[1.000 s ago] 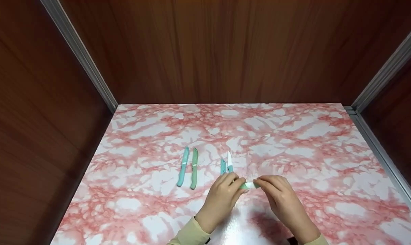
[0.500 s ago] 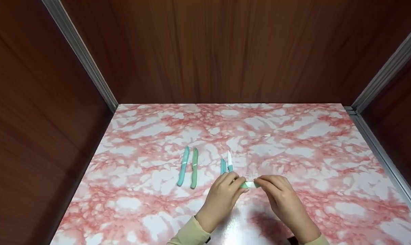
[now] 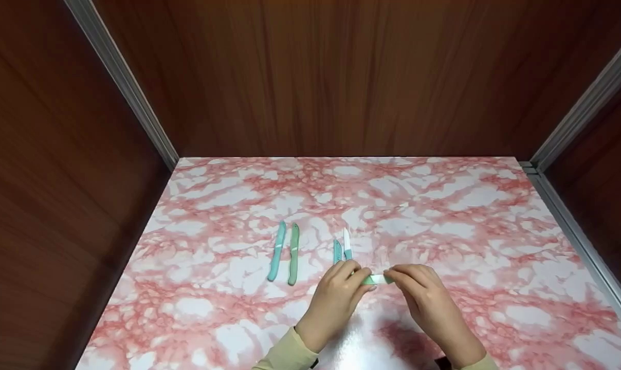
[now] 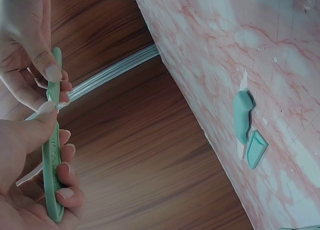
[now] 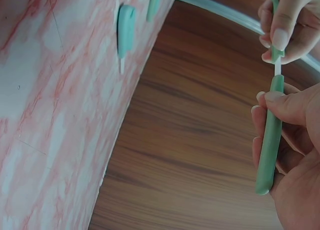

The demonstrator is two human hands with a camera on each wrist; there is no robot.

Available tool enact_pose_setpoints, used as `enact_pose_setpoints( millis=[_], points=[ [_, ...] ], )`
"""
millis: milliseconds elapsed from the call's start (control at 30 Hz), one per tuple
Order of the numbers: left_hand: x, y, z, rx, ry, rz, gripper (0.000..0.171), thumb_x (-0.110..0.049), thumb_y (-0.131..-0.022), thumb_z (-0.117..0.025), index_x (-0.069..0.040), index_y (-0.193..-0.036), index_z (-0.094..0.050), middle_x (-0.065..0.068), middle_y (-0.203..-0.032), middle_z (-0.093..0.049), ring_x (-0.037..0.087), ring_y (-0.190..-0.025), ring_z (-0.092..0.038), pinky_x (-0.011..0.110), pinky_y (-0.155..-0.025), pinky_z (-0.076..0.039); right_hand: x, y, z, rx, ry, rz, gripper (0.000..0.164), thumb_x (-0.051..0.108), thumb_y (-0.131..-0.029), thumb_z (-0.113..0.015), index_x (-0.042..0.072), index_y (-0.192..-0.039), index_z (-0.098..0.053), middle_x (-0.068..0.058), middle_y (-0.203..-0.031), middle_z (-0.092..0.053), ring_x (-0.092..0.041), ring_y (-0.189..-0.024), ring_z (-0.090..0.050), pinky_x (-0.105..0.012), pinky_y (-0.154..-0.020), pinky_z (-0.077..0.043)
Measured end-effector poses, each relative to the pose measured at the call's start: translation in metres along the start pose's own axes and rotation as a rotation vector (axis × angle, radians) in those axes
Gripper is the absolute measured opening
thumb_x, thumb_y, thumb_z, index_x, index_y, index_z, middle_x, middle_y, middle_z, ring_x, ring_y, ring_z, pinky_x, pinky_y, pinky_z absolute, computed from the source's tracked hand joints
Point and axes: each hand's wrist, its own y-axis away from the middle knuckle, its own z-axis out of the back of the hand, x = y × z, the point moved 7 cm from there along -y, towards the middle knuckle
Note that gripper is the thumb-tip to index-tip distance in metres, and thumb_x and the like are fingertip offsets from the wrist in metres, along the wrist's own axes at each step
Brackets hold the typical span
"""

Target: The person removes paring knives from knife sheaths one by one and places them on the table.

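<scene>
Both hands meet over the near middle of the table. My left hand (image 3: pixel 338 297) grips a green sheath (image 4: pixel 50 175) with raised lettering, its thumb lying along it. In my right hand (image 3: pixel 427 297) is the green handle of a small knife (image 5: pixel 270 140), pinched between thumb and fingers. A short stretch of white blade (image 5: pixel 278 66) shows between handle and sheath; the remainder is hidden inside the sheath. Just beyond my left fingers, a teal knife (image 3: pixel 347 243) with a bare white blade lies beside its separate teal sheath (image 3: pixel 337 251).
Left of the hands, a sheathed teal knife (image 3: pixel 276 252) and a sheathed green knife (image 3: pixel 294 254) lie side by side on the red-and-white marbled table (image 3: pixel 475 205). Brown wood-grain panels (image 3: pixel 310 77) enclose the back and sides, with metal rails (image 3: pixel 128 87) at the corners.
</scene>
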Motion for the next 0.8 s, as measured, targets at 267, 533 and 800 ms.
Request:
enact_pose_setpoints(
  millis=[267,533,800],
  points=[
    [-0.0014,0.0008,0.0004,0.003,-0.014,-0.011,0.021,-0.026,-0.087,-0.068,-0.012,-0.103,-0.069,-0.003,-0.094,-0.055,0.01,-0.082,-0.051,0.018,-0.075,-0.044,0.0023,0.001,0.0026,-0.024,0.012,0.03,0.049,-0.017,-0.068,-0.073,0.005,-0.112,-0.068,-0.003,-0.11,-0.062,-0.022,-0.097,-0.057,-0.024,-0.089,-0.042],
    [-0.0017,0.0005,0.0011,0.003,-0.003,0.008,0.021,-0.028,-0.091,-0.063,-0.012,-0.103,-0.068,-0.003,-0.095,-0.055,0.009,-0.083,-0.052,0.018,-0.076,-0.044,0.0029,0.0012,0.0041,-0.037,0.008,0.027,0.04,-0.013,-0.075,-0.071,0.004,-0.112,-0.068,-0.004,-0.11,-0.063,-0.023,-0.097,-0.058,-0.024,-0.088,-0.043],
    [-0.0037,0.0011,0.0035,-0.011,0.009,-0.016,0.021,-0.023,-0.085,-0.07,-0.011,-0.102,-0.069,-0.003,-0.093,-0.055,0.009,-0.081,-0.051,0.018,-0.074,-0.044,0.0039,0.0004,0.0051,-0.042,-0.003,0.061,0.034,0.022,-0.103,-0.041,0.004,-0.111,-0.068,-0.005,-0.11,-0.062,-0.023,-0.096,-0.058,-0.023,-0.088,-0.042]
  ],
)
